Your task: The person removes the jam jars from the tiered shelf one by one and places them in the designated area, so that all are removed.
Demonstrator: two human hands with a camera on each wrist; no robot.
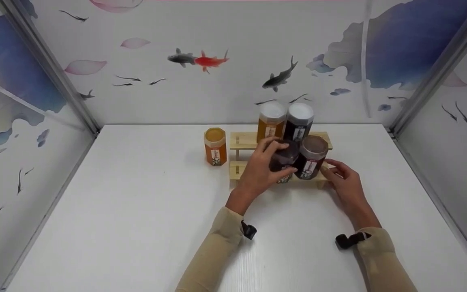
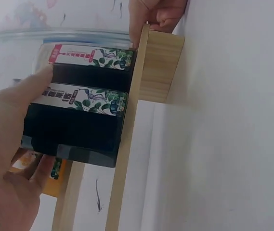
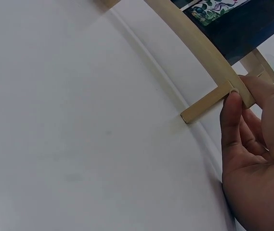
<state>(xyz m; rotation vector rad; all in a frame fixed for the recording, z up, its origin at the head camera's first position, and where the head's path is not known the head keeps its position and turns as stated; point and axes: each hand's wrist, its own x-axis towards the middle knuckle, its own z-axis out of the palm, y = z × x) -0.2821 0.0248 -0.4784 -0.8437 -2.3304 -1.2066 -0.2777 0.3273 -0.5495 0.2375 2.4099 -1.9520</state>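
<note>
My left hand (image 1: 258, 172) grasps a dark faceted jar (image 1: 283, 159) on the lower shelf (image 1: 245, 166) of a pale wooden rack (image 1: 249, 141), near the back edge of the white bench (image 1: 136, 202); my right hand (image 1: 347, 188) pinches that shelf's right end.

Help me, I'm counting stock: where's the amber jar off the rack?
In the head view, the amber jar stands on the white table, just left of the wooden rack.

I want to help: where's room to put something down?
The white table is bare left of the lone amber jar, and between the wooden rack and right wall, past the right grip. Crowded: the rack, with four jars and the left grip.
</note>
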